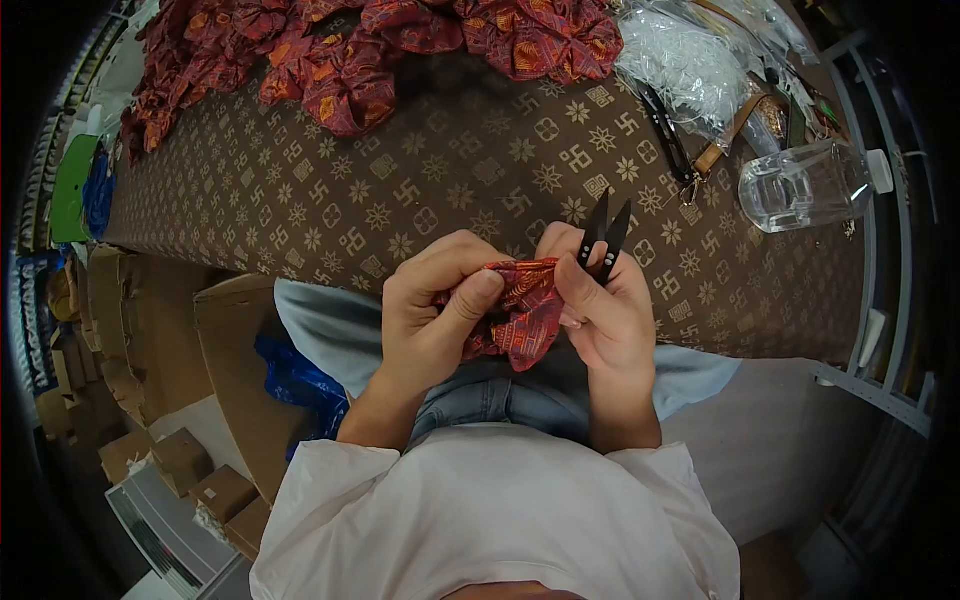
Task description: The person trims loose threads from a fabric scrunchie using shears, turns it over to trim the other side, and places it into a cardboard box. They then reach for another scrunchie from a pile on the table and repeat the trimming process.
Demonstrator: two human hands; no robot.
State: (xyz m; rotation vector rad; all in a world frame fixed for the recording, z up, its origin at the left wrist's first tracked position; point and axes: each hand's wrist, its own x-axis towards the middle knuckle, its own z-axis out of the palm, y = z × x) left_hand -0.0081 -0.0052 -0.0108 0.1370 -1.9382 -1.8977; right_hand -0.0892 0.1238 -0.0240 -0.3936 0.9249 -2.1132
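A red patterned scrunchie is stretched between my two hands, just above my lap at the table's near edge. My left hand pinches its gathered edge between thumb and fingers. On the other side, my right hand closes thumb against fingers on the same edge. Black thread snips are also tucked in the right hand, blades pointing away from me and apart. The fingertips behind the cloth are partly hidden.
A heap of similar red scrunchies lies along the table's far side. At right are a clear bag, another black-handled tool and a clear plastic bottle on its side. Cardboard boxes stand at lower left.
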